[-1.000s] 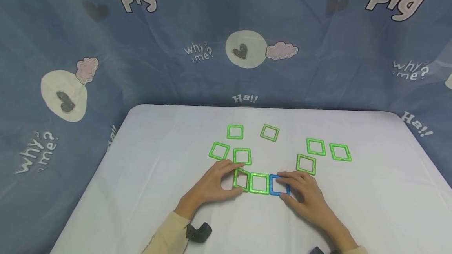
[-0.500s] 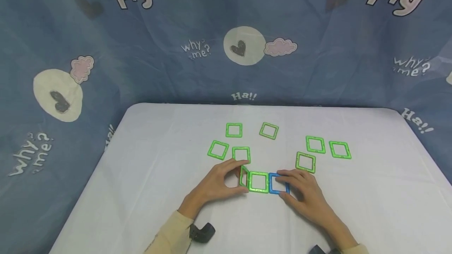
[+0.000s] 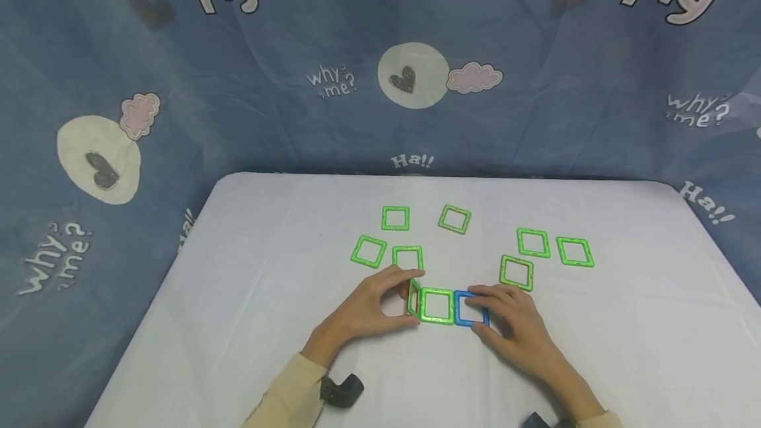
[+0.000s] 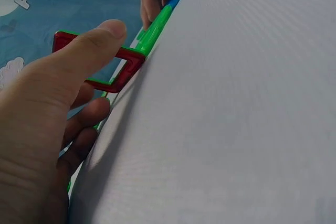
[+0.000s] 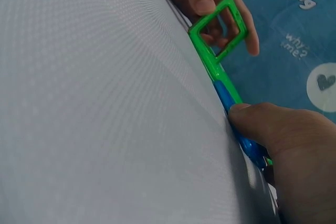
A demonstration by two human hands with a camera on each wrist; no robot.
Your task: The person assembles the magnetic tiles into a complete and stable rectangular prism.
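Observation:
In the head view, a row on the white table joins a tilted-up green square magnetic tile (image 3: 410, 299), a flat green one (image 3: 436, 321) and a flat blue square tile (image 3: 457, 309). My left hand (image 3: 368, 306) holds the raised tile between thumb and fingers, by its near and far edges. Its outer face looks red in the left wrist view, where the tile frame (image 4: 125, 74) stands up from the table. My right hand (image 3: 514, 322) grips the blue tile at its right part, covering some of it. The right wrist view shows the thumb (image 5: 252, 119) on the blue edge.
Several loose green square tiles lie flat behind the row. One tile (image 3: 407, 249) is just beyond my left fingers, and another (image 3: 516, 284) lies beyond my right hand. A blue printed cloth (image 3: 333, 131) hangs behind the white table (image 3: 267, 236).
The left green tile has swung up from a lower slant to nearly upright, as my left hand moved right with it. My right hand and the blue tile have stayed in place.

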